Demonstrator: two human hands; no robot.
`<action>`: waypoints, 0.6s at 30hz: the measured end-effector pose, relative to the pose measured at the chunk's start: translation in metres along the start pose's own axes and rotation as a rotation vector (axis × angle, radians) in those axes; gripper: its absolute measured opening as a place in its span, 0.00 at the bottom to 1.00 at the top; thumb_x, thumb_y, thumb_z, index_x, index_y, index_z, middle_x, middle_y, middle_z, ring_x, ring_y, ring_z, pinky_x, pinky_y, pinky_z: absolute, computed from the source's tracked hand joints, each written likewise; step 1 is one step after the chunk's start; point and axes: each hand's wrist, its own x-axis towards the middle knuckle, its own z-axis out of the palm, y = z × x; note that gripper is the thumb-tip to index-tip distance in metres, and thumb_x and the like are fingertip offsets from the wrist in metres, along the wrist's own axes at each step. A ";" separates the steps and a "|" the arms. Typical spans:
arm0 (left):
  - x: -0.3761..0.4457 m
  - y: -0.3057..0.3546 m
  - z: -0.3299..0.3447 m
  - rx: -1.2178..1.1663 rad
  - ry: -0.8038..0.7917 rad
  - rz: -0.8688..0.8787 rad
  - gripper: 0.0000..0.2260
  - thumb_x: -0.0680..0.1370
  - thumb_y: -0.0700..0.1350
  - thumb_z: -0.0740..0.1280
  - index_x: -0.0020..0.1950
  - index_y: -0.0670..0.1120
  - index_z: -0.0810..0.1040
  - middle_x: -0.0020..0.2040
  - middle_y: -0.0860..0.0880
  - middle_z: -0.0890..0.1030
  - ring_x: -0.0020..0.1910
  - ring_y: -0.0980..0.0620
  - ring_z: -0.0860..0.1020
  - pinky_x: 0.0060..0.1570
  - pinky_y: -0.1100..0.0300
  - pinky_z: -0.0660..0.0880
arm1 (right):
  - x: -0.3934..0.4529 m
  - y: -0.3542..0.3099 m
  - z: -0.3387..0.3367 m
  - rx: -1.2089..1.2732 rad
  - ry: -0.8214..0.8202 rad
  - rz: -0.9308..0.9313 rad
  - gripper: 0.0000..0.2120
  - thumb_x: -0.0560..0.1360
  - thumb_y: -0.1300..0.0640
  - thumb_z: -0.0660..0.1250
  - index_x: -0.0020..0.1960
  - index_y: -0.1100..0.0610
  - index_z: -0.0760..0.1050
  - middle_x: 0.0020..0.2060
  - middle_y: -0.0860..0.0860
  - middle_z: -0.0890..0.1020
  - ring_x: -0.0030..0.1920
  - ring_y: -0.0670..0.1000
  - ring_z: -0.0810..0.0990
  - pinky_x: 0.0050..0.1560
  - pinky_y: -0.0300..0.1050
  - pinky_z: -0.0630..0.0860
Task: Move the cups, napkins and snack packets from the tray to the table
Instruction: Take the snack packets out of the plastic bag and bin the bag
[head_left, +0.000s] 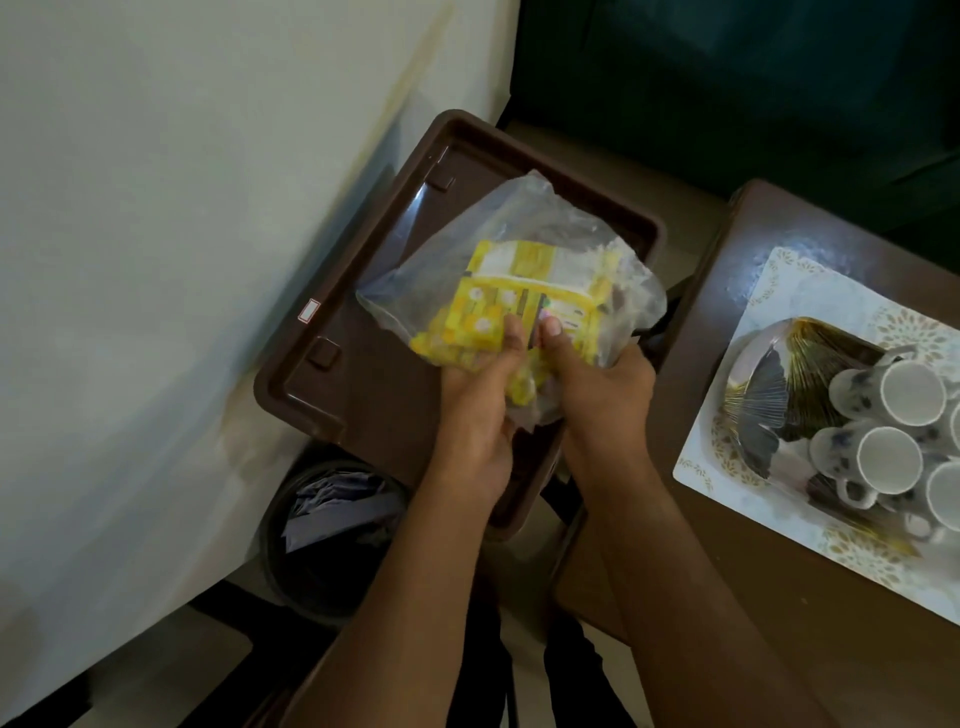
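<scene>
- Over the dark brown plastic tray (363, 395), my left hand (475, 415) and right hand (597, 395) grip a clear plastic bag of yellow snack packets (519, 291), thumbs pinching it.
- White patterned cups (893, 431) sit on the brown bench (779, 228) to the right.

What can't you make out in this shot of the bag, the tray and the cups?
- Packets in the clear bag, head view: print blurred, count unclear behind plastic and both thumbs.
- Left hand and right hand: fingers hidden under the bag.
- Brown tray: near corner covered by the forearms.
- Cups on the table: cut off by the right edge, so total unknown.
- Bin: contents too dark to identify.
</scene>
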 end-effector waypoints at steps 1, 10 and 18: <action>0.002 0.000 0.000 0.003 -0.011 0.044 0.24 0.76 0.45 0.76 0.72 0.44 0.78 0.63 0.45 0.86 0.63 0.46 0.85 0.63 0.44 0.81 | -0.001 0.001 0.000 -0.061 -0.013 -0.004 0.17 0.73 0.56 0.80 0.60 0.60 0.83 0.52 0.54 0.89 0.53 0.53 0.89 0.55 0.56 0.86; 0.018 0.014 -0.025 0.183 0.018 0.132 0.33 0.72 0.18 0.60 0.72 0.41 0.75 0.58 0.43 0.84 0.57 0.45 0.84 0.48 0.52 0.85 | 0.010 -0.002 -0.018 -0.314 0.153 -0.067 0.30 0.71 0.37 0.77 0.41 0.66 0.80 0.37 0.65 0.83 0.42 0.65 0.86 0.45 0.66 0.85; 0.011 0.016 -0.017 0.181 -0.034 0.150 0.42 0.71 0.16 0.55 0.68 0.59 0.73 0.62 0.50 0.83 0.64 0.49 0.83 0.57 0.44 0.84 | 0.018 -0.023 -0.024 -0.581 0.045 -0.167 0.31 0.70 0.45 0.82 0.68 0.56 0.77 0.58 0.48 0.84 0.57 0.47 0.84 0.58 0.48 0.84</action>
